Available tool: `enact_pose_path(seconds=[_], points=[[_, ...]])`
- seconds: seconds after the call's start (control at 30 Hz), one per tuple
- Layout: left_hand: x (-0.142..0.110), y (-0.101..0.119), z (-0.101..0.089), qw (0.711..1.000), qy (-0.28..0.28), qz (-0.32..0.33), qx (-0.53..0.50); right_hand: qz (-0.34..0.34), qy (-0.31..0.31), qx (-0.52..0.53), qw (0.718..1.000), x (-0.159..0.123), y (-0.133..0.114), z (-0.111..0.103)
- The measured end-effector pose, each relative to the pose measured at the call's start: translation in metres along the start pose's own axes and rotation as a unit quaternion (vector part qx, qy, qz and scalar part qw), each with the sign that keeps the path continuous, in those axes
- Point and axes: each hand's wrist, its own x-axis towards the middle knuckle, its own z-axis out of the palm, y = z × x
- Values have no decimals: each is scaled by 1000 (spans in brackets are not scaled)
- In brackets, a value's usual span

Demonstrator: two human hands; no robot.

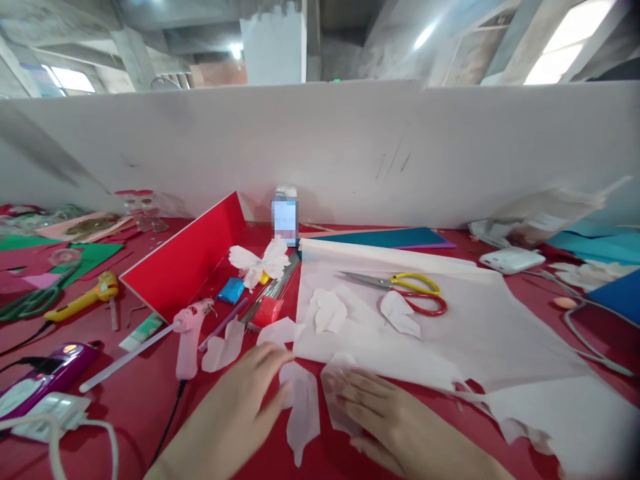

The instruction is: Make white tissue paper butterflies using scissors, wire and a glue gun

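Note:
My left hand point(245, 400) rests palm down, thumb apart from the fingers, its tips at the edge of a white petal-shaped paper piece point(305, 417). Beside it, my right hand point(383, 417) lies flat with fingers stretched over a second thin white paper piece point(333, 387), partly hidden beneath them. Both pieces lie on the red tabletop. Past the hands, a large white paper sheet point(480, 327) carries more cut shapes point(329, 311) and scissors point(380, 281) with red and yellow handles. A white paper flower or butterfly shape point(247, 261) sits farther back.
On the left are a pink glue gun point(188, 343), a yellow glue gun point(80, 303), a purple device point(55, 380) and a white plug block point(50, 417) with cables. A red board point(185, 260) leans behind them. A phone point(285, 220) stands against the white partition point(340, 147).

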Motion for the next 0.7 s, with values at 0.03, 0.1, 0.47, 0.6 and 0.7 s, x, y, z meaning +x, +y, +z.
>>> enact_pose_path(seconds=[0.03, 0.1, 0.47, 0.6, 0.7], points=[[-9, -3, 4, 999, -17, 46, 19, 2, -3, -14, 1000, -5, -3, 5], [-22, -12, 17, 988, -89, 112, 62, 20, 14, -20, 1000, -14, -9, 15], [-30, -16, 61, 949, -91, 199, 228, 43, 20, 46, 998, -14, -12, 22], [-31, -14, 64, 928, -45, 223, 294, 20, -41, 39, 998, -8, -12, 7], [-33, -16, 64, 904, -15, 244, 350, 14, -94, 33, 995, -6, -10, -2]])
